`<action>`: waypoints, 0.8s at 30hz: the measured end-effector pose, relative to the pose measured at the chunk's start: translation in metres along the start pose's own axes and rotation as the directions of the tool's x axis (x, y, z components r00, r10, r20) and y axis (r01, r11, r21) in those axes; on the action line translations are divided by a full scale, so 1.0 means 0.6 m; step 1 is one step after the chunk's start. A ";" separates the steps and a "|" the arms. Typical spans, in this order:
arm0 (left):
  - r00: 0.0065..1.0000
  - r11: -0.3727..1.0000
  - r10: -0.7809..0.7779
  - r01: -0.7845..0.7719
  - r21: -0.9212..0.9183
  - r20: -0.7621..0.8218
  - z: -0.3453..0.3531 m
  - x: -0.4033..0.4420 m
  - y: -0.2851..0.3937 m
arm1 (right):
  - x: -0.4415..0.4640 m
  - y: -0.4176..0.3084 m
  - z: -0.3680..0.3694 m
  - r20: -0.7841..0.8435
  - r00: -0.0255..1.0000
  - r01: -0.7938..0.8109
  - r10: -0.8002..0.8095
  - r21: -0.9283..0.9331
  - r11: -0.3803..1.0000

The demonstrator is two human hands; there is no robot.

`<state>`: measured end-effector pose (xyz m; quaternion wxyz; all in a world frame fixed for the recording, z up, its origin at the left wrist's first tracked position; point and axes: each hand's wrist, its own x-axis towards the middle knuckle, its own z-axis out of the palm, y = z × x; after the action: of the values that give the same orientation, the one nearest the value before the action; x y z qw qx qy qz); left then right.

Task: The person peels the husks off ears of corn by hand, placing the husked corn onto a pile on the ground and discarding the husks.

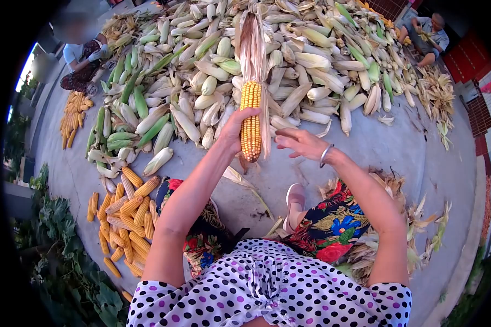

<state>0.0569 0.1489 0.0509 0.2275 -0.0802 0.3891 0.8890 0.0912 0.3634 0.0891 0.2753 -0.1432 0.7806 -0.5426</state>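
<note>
An ear of yellow corn (251,122) hangs upright in front of me, its kernels bare. My left hand (235,129) is wrapped round its lower half from the left side. Pale husk leaves (252,60) are pulled back above the ear, and one long strip hangs down along its right side. My right hand (303,143), with a bracelet at the wrist, is just right of the ear, its fingers apart and holding nothing.
A large heap of unhusked corn (202,98) spreads ahead. Husked ears (128,218) lie at lower left, loose husks (387,240) beside my right leg. One person (84,60) sits at far left, another (428,35) at far right. Green plants (65,256) edge the left side.
</note>
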 end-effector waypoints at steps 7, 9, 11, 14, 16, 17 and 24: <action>0.991 0.971 0.102 -0.117 -0.208 -0.081 -0.001 -0.008 0.008 | 0.062 -0.025 0.118 -0.270 0.924 0.191 -0.272 -0.292 0.937; 0.986 0.943 0.145 -0.164 -0.288 -0.087 0.001 -0.015 0.006 | 0.073 -0.006 0.134 -0.432 0.816 0.215 -0.385 -0.392 0.895; 0.978 0.906 0.159 -0.199 -0.373 -0.137 0.016 -0.021 0.009 | 0.080 -0.004 0.135 -0.443 0.768 0.275 -0.462 -0.424 0.863; 0.975 0.916 0.184 -0.216 -0.339 -0.124 0.016 -0.033 0.023 | 0.095 0.010 0.136 -0.420 0.741 0.344 -0.524 -0.433 0.833; 0.985 0.933 0.164 -0.174 -0.316 -0.058 0.030 -0.054 0.035 | 0.098 0.005 0.134 -0.391 0.821 0.330 -0.416 -0.269 0.905; 0.992 0.945 0.123 -0.122 -0.302 -0.015 0.021 -0.052 0.037 | 0.095 -0.004 0.128 -0.328 0.885 0.316 -0.330 -0.096 0.944; 0.986 0.979 0.087 -0.058 -0.194 0.145 -0.028 -0.031 0.033 | 0.080 -0.042 0.072 0.003 0.978 0.181 -0.210 0.496 0.849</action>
<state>0.0634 0.1187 0.0580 0.2155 -0.0186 0.2872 0.9331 0.0756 0.2956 0.0883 0.2684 -0.1622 0.5894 -0.7445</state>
